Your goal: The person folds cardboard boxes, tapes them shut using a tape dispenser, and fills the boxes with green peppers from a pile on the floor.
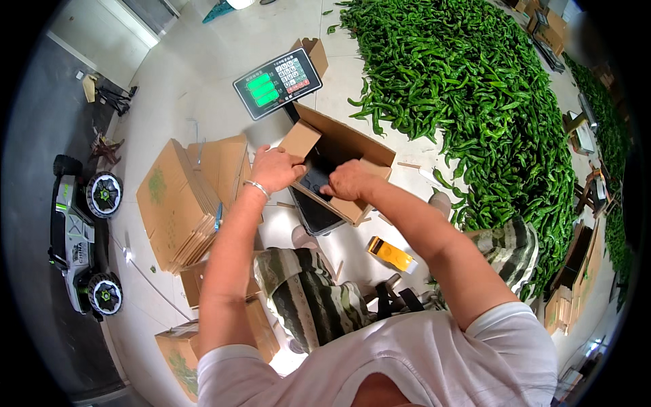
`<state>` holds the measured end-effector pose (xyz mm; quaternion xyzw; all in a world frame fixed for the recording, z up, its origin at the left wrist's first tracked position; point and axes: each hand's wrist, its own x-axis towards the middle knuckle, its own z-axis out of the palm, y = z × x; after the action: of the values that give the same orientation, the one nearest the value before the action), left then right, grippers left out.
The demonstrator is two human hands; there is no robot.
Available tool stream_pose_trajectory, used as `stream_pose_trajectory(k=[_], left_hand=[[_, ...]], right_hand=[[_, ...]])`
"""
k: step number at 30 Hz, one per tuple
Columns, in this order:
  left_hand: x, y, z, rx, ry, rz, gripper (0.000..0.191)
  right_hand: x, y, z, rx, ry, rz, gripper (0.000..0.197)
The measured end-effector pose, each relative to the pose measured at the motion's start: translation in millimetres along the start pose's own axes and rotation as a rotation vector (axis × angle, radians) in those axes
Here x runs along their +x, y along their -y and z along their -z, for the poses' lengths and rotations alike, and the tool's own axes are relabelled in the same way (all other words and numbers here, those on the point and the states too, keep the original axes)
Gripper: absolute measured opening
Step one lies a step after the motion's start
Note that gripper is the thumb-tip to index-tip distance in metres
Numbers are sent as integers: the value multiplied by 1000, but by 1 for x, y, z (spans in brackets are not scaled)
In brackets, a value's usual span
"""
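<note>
An open cardboard box (351, 133) stands tilted across the black platform of an electronic scale (318, 216), whose display panel (277, 83) is lit green. My left hand (277, 168), with a bracelet at the wrist, grips the box's left end near a raised flap (300, 139). My right hand (348, 182) is at the near right side of the box, its fingers curled inward over the edge by another flap; whether it grips the cardboard cannot be told. Dark surface shows inside the box between my hands.
A large heap of green chili peppers (457, 91) covers the floor at right. Flattened cartons (175, 203) are stacked at left. A yellow tape dispenser (391, 254) lies near my knees. A toy truck (76, 239) stands at far left; another carton (178, 351) is at lower left.
</note>
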<state>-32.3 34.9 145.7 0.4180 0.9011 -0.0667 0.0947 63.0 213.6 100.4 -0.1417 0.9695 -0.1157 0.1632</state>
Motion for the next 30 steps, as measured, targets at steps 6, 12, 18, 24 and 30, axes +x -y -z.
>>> stream_pose_trajectory(k=[6, 12, 18, 24, 30], left_hand=[[28, -15, -18, -354, -429, 65, 44], [30, -8, -56, -365, -680, 44, 53], [62, -38, -73, -492, -867, 249, 69], [55, -11, -90, -591, -941, 606, 58], [56, 14, -101, -289, -466, 374, 61]], right_hand=[[0, -32, -38, 471, -488, 250, 23], [-45, -35, 66, 479, -1093, 148, 47], [-47, -57, 23, 448, -345, -117, 88], [-37, -7, -30, -22, -277, -105, 87], [-15, -26, -31, 313, -211, -88, 87]])
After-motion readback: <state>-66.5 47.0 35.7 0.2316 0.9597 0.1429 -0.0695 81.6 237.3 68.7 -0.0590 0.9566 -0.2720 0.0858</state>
